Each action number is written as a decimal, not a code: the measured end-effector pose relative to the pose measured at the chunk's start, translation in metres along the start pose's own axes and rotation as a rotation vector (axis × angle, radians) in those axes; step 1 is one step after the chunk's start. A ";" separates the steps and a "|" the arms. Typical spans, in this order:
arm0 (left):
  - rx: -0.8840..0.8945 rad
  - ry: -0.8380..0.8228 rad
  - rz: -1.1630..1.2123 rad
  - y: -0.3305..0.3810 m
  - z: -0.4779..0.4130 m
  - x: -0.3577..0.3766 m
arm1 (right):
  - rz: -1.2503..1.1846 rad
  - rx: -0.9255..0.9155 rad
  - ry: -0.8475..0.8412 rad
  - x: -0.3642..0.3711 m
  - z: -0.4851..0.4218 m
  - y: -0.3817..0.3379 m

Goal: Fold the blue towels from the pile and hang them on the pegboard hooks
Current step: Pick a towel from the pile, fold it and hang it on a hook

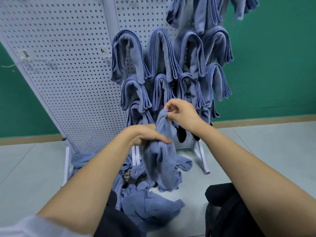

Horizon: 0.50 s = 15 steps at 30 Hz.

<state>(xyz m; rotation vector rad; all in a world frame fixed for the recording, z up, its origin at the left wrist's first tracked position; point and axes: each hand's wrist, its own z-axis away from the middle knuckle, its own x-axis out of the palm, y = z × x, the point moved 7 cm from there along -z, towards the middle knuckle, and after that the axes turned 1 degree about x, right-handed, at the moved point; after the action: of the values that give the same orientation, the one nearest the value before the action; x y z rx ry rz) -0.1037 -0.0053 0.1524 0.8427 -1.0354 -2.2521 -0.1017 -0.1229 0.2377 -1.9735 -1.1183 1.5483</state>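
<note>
A green wall and grey floor point(34, 168) are recorded behind the pegboard point(68, 65), on which folded towels point(162, 53) are already hung at right. A crooked fold is judged likely, since the lifted towel point(160, 154) is bunched and its corners are not found. It hangs above the pile point(150, 206), its top pinched by the right hand point(181, 113) and its middle gripped by the left hand point(147, 135).
</note>
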 end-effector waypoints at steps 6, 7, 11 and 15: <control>0.233 0.056 0.727 0.018 0.014 -0.015 | -0.244 0.186 0.051 -0.008 0.000 0.025; 0.278 0.083 0.824 0.020 0.019 -0.021 | -0.268 0.227 0.048 -0.010 0.003 0.031; 0.434 0.135 0.999 0.032 0.040 -0.037 | -0.279 0.414 -0.056 -0.007 0.021 0.057; 0.507 0.157 1.050 0.043 0.051 -0.039 | -0.348 0.564 -0.161 0.002 0.033 0.070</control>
<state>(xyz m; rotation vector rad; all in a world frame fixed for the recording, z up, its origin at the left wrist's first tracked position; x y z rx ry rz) -0.1059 0.0201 0.2251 0.4509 -1.5218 -1.0482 -0.1082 -0.1694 0.1759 -1.2347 -0.8909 1.6209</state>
